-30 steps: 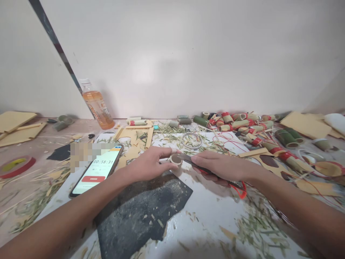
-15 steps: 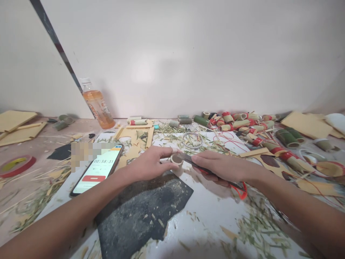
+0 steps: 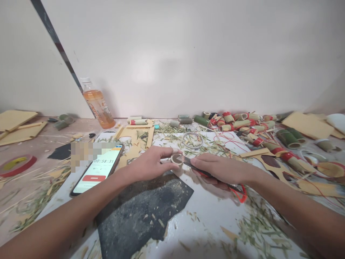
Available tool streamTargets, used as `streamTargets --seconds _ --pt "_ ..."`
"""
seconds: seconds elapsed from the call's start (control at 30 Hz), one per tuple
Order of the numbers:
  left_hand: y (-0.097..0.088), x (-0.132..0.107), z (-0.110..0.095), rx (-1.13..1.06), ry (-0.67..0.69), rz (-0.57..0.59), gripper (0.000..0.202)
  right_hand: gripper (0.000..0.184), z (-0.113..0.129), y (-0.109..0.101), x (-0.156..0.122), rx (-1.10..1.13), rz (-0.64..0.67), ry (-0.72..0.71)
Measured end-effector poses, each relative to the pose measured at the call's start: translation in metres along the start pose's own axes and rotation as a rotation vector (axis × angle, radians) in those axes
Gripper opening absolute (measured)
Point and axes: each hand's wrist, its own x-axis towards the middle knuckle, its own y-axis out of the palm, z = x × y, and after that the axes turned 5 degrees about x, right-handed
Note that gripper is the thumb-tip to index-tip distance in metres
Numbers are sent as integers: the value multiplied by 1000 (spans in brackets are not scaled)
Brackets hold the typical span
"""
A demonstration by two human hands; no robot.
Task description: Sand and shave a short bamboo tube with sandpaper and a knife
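Observation:
My left hand (image 3: 151,163) grips a short bamboo tube (image 3: 176,162) between thumb and fingers, its open end facing up toward me. A dark-handled knife (image 3: 206,172) with a red part along its underside lies in my right hand (image 3: 223,167), fingers wrapped round it. Its blade touches or nearly touches the tube's rim; exact contact cannot be made out. Beneath my left hand and forearm a black, worn sheet (image 3: 145,212) with a ragged edge rests on the white board (image 3: 199,223).
A phone (image 3: 98,171) showing a timer lies at left, near a roll of red tape (image 3: 17,165). Behind it stands a drink bottle (image 3: 98,104). Several red-banded bamboo pieces (image 3: 239,124) are heaped at back right. Green shavings (image 3: 265,230) litter the board; a clear tape ring (image 3: 192,140) lies beyond my hands.
My right hand and the knife have shifted very slightly at the tube's rim. My left hand still grips the tube in the same place.

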Motion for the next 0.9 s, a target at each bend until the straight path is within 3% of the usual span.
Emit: streamTargets --seconds 0.33,0.7,0.9 --pt "-1 0 1 19 -1 6 30 45 -5 -3 4 -38 -26 -78" --pt "0 1 2 10 6 -4 36 49 0 2 2 8 -23 -49" --pt "1 1 1 18 8 -2 34 49 -10 1 6 57 24 -34"
